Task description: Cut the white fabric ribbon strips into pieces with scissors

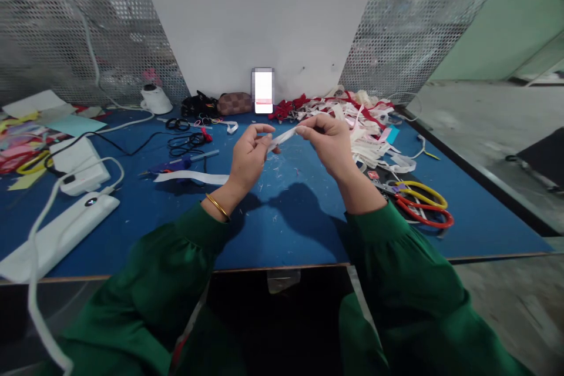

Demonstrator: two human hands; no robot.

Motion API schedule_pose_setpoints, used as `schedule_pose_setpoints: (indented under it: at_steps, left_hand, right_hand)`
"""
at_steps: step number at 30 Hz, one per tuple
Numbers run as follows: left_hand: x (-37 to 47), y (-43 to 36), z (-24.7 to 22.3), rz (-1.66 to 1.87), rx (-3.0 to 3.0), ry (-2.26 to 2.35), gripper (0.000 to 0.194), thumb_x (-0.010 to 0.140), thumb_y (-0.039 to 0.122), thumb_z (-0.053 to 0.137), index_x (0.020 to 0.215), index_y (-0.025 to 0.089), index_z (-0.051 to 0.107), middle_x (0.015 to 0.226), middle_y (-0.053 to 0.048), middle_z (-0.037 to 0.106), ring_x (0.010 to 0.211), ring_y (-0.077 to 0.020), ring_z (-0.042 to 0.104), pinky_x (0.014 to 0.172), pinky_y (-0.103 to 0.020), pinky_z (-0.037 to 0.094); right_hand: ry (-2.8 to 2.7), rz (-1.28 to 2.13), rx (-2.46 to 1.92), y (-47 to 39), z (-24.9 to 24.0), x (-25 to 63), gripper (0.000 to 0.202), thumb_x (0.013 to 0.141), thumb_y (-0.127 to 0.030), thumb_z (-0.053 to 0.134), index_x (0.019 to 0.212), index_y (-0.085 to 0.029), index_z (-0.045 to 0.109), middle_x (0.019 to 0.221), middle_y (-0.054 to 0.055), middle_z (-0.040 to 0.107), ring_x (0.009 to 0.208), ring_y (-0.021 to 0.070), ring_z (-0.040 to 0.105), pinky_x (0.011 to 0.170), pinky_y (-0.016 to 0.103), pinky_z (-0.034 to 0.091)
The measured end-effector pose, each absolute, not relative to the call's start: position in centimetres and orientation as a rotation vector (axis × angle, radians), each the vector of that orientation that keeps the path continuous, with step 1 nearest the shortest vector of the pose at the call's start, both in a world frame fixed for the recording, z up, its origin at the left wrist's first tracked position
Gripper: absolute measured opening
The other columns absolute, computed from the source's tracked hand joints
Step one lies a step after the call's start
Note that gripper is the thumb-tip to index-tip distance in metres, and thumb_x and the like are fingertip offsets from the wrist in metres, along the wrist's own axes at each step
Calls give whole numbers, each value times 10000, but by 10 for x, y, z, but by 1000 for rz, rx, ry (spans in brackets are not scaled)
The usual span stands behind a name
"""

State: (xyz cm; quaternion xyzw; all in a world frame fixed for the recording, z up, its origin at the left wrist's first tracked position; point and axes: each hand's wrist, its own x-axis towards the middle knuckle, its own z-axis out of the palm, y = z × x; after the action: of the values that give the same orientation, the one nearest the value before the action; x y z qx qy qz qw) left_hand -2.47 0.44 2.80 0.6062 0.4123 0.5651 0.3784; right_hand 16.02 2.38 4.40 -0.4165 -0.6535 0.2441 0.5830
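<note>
A short length of white ribbon (282,137) is stretched between my hands above the middle of the blue table. My left hand (250,155), with a gold bangle at the wrist, grips its lower left end between thumb and fingers. The upper right end is pinched by the thumb and fingertips of my right hand (328,142). Behind my left wrist a white strip (189,177) runs out over a blue glue gun (176,165). Whether this strip joins the ribbon in my hands is hidden by my left hand.
Red and white ribbon pieces (352,114) are heaped at the back right. Scissors (423,202) with yellow and red handles lie in front of them. A lit phone (263,91) leans on the white board. At left are a white power strip (61,235), cables and coloured papers (74,122).
</note>
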Motion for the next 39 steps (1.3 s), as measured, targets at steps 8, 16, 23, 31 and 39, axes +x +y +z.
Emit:
schedule_pose_setpoints:
  at_steps: [8, 16, 23, 31, 39]
  left_hand:
    - [-24, -3, 33, 1514, 1854, 1145, 303, 807, 461, 773, 815, 242, 564, 708, 25, 555, 609, -118, 458, 555, -269, 365]
    - [-25, 3, 27, 1561, 1830, 1202, 268, 864, 392, 716, 732, 224, 553, 649, 28, 526, 589, -124, 420, 561, -277, 349]
    - [-26, 8, 21, 1616, 1774, 1215, 115, 833, 316, 733, 885, 224, 688, 688, 15, 618, 627, -134, 530, 584, -265, 413]
    - [-17, -4, 28, 1654, 1656, 1114, 159, 827, 347, 735, 771, 199, 719, 687, -4, 692, 615, -125, 579, 598, -263, 453]
    - [-13, -2, 27, 1626, 1410, 972, 125, 781, 317, 770, 777, 193, 755, 665, -11, 694, 586, -111, 590, 569, -251, 468]
  right_hand:
    - [-1515, 574, -988, 22, 49, 164, 73, 765, -245, 733, 712, -202, 709, 650, -21, 585, 638, 126, 497, 624, 303, 412]
    - [-1552, 555, -960, 19, 51, 162, 79, 769, -241, 723, 700, -209, 701, 677, -9, 616, 670, 142, 528, 639, 314, 415]
    - [-1618, 625, -861, 14, 55, 161, 80, 787, -244, 722, 726, -198, 698, 737, -2, 649, 710, 142, 545, 668, 307, 422]
    - [-1739, 887, -726, 11, 50, 151, 134, 793, -289, 752, 735, -188, 687, 709, -16, 625, 682, 123, 510, 655, 294, 401]
    - [-1682, 509, -791, 6, 47, 142, 104, 833, -244, 728, 738, -219, 692, 729, -17, 631, 717, 145, 554, 687, 312, 440]
